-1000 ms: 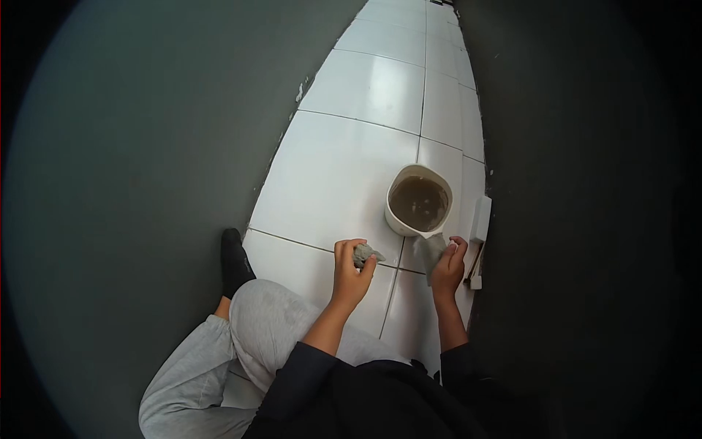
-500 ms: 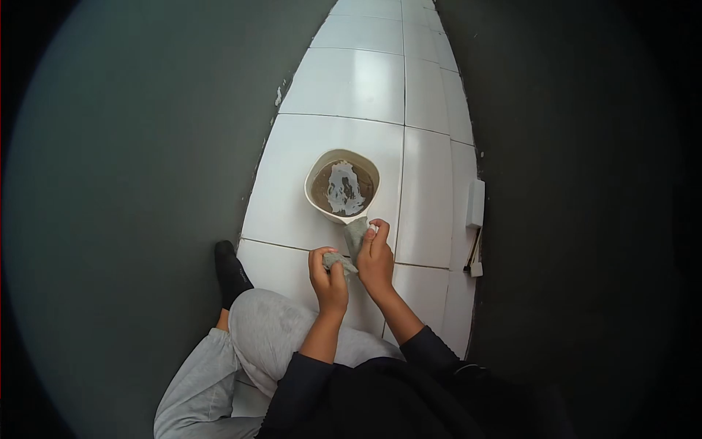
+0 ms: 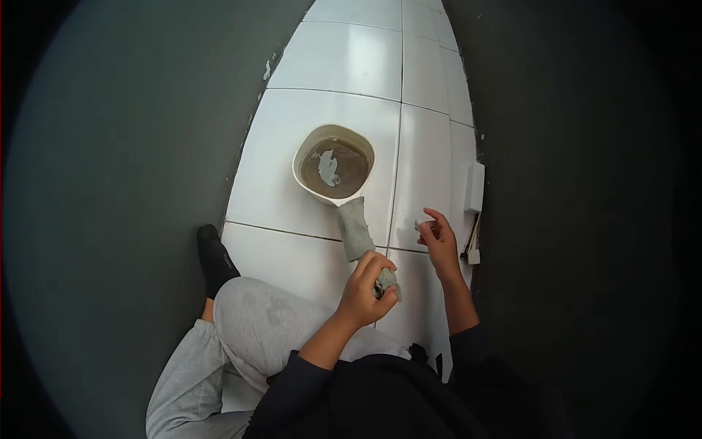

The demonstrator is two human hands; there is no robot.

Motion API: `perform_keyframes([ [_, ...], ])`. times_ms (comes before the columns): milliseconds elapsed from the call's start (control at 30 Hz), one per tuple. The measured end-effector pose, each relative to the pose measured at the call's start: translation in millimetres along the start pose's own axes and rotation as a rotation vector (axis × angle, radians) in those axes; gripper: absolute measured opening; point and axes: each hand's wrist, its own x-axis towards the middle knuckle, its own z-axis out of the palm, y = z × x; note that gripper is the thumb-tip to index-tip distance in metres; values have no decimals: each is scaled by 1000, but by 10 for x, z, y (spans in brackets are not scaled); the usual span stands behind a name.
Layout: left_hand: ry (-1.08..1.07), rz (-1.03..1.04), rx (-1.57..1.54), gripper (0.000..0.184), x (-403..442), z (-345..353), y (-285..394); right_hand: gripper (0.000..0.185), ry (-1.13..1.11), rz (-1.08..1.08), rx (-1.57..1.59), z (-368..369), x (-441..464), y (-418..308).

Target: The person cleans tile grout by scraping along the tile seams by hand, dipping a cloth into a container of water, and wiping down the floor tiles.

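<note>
A cream plastic water dipper (image 3: 298, 174) stands on the white tiles with murky water in it and a pale patch floating on top. Its handle points toward me, covered by a flat grey-green piece (image 3: 355, 230) that looks like damp cloth or paper. Just below the handle's end, my left hand (image 3: 362, 293) is closed around a crumpled grey-green lump (image 3: 386, 282) of similar look. My right hand (image 3: 440, 245) hovers to the right, away from the dipper, with a small whitish bit (image 3: 419, 225) pinched at its fingertips; its kind is unclear.
A white block-like object (image 3: 474, 188) lies at the tiles' right edge, with thin sticks or brush-like tools (image 3: 472, 245) by it. Dark grey floor (image 3: 124, 175) borders the tile strip. My grey-trousered leg (image 3: 270, 314) is folded at the lower left.
My right hand has left the dipper's handle and moved right. My left hand has shifted right with the grey-green lump. The floating pale patch has become smaller.
</note>
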Motion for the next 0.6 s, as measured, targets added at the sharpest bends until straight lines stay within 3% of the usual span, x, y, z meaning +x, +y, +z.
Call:
perform_keyframes([
  [67,-122,-43,-29,24,-31,104,-8,32,-6,41,13,-62,0,93],
  [133,-252,-229,46,26,-61,175,-79,28,-74,125,24,-63,-9,135],
  [300,-235,-300,161,26,-85,149,-120,26,-92,167,28,13,-15,263],
  [367,-219,-317,204,26,-106,161,-102,25,-99,98,-173,17,13,311],
  [600,-22,-340,362,29,-200,198,-88,18,-63,-150,-351,145,-6,315],
])
